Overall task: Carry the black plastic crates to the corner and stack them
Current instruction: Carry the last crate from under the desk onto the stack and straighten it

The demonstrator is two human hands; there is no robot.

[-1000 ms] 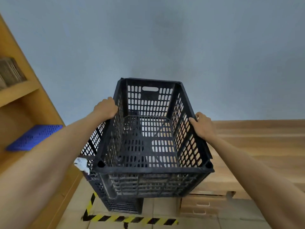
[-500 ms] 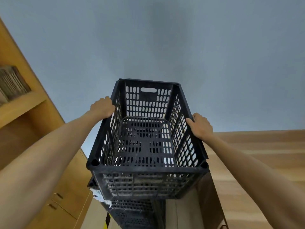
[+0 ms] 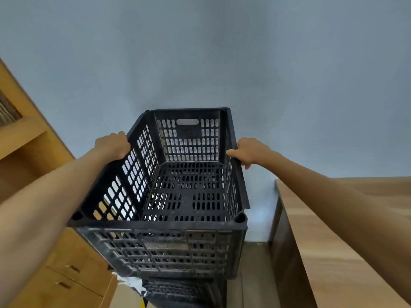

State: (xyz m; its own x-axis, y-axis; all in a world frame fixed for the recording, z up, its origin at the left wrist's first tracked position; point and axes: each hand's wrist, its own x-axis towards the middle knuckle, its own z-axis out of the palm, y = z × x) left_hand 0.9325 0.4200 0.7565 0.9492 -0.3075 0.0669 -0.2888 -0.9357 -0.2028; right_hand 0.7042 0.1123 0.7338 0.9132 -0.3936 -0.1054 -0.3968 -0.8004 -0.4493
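Whereas half a second earlier the wooden shelving unit [image 3: 33,152] at the left stood farther off, it now looms nearer, and the left hand [image 3: 112,145] grips the left rim of the black perforated plastic crate [image 3: 169,196], fingers curled over the edge. The crate has come forward toward the grey-blue wall [image 3: 200,52] and sits directly above a second black plastic crate [image 3: 184,292], whose top shows just beneath it; whether the two touch cannot be told. The right hand [image 3: 251,152] has loosened: it rests on the right rim with the thumb along the edge and fingers hanging loosely. To the right stands a light wooden counter [image 3: 333,241]. The carried crate appears to be seating on the stack, so release seems imminent.
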